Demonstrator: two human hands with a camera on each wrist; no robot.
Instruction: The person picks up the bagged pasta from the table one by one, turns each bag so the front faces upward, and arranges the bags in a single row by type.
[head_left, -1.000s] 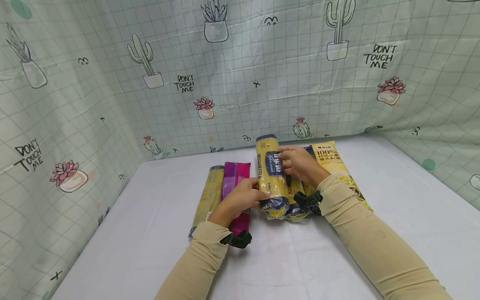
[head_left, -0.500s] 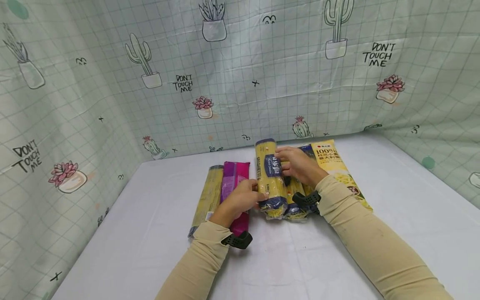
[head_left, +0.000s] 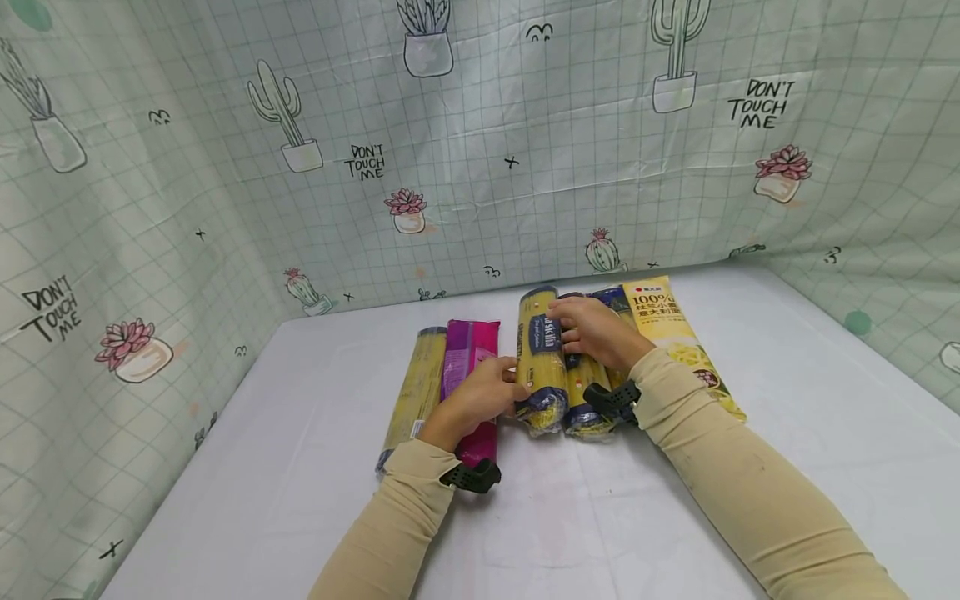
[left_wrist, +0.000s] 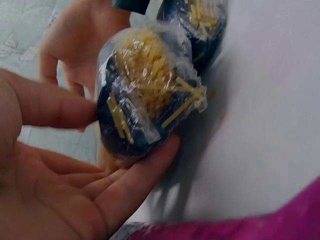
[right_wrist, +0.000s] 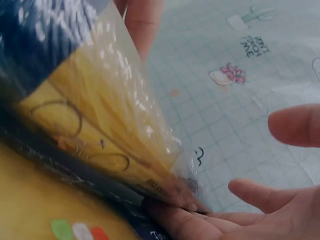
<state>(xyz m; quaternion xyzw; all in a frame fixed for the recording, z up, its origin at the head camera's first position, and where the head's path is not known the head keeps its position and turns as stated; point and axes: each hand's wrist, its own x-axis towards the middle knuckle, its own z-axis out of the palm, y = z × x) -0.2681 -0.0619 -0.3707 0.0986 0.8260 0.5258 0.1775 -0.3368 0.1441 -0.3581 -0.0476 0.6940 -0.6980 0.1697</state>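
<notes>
In the head view, my left hand pinches a clear-wrapped spaghetti pack with a blue label near its lower end. The left wrist view has the thumb on one side of the pack's crinkled end and fingers beneath. My right hand lies along the pack's upper right side; in the right wrist view its fingertips touch the wrapper and its thumb stands apart. A second spaghetti pack lies just to the right, partly under the right hand. A purple-pink packet lies left of the held pack.
Another yellow spaghetti pack lies at the left of the row. A further blue-ended pack and a yellow packet with Chinese print lie at the right. All are on a white-covered table before a cactus-print curtain.
The held spaghetti pack has come down at its far end, and its near end has swung slightly left. More of the pack to its right shows. Both hands keep nearly the same places.
</notes>
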